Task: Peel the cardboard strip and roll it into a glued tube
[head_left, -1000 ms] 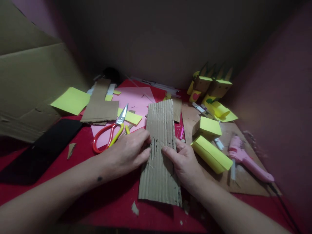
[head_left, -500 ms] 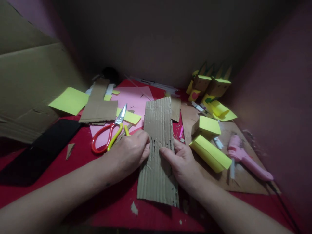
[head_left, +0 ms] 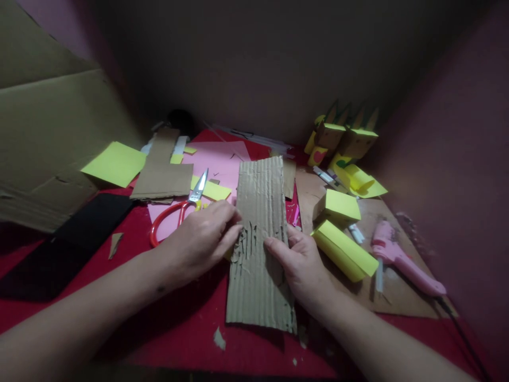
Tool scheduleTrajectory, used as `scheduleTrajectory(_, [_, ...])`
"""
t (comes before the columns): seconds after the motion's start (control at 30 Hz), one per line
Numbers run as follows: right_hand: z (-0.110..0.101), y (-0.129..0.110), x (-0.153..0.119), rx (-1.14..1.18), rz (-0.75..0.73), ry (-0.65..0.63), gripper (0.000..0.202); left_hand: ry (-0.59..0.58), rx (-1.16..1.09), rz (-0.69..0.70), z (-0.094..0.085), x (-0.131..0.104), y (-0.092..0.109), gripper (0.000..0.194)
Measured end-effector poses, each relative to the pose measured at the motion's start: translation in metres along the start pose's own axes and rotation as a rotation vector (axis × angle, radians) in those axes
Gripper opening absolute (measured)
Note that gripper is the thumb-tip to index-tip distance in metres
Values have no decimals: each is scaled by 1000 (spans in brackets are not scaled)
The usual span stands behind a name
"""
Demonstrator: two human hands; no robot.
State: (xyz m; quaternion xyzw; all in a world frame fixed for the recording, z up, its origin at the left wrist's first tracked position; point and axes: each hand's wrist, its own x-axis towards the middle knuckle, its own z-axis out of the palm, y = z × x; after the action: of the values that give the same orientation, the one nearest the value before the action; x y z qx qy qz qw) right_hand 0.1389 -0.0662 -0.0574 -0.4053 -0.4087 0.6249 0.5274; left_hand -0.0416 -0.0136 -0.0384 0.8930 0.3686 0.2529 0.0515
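A rectangular piece of corrugated cardboard [head_left: 260, 286] is held up in front of me, its ridged face showing. Several torn slits and ragged flaps cross its middle, mostly toward the left edge. My right hand [head_left: 304, 260] grips the right edge, thumb on the face and fingers behind. At the left edge, beside the tears, the thumb and fingers of my left hand [head_left: 202, 239] are pinched together on the cardboard. A bit of yellow shows beneath that hand; what it belongs to is hidden. Scissors [head_left: 195, 197] with red and yellow handles lie just behind my left hand, partly covered.
A pink glue gun [head_left: 401, 260] rests on a brown board [head_left: 417, 297] at right, near a folded yellow paper tube [head_left: 345, 252] and a yellow-topped box [head_left: 340, 206]. Decorated box figures [head_left: 360, 140] stand behind. Left are cardboard pieces [head_left: 161, 180] and a black strip [head_left: 67, 246].
My left hand has turned from a fist to a pinch at the cardboard's left edge. The slits look wider and more ragged. The cardboard has shifted slightly right.
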Motion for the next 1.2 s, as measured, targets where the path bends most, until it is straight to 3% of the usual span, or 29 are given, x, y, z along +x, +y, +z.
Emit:
scheduleTrajectory(0.27, [2, 0, 2, 16, -5, -17, 20, -29, 214, 142, 12, -6, 2, 17])
scheduleTrajectory(0.5, [3, 0, -1, 12, -1, -80, 22, -24, 198, 64, 13, -9, 7, 10])
scheduleTrajectory(0.67, [7, -1, -4, -62, -3, -63, 18, -27, 302, 85, 13, -8, 9, 24])
scheduleTrajectory(0.9, [4, 1, -4, 85, 112, -47, 22, 110, 205, -97, -6, 0, -7, 17])
scheduleTrajectory(1.03, [0, 2, 2, 131, 116, -12, 24, -11, 9, -9, -8, -2, -5, 11])
scheduleTrajectory(1.2, [0, 3, 3, 81, 83, 5, 20, -73, 141, 52, 5, -7, 3, 14])
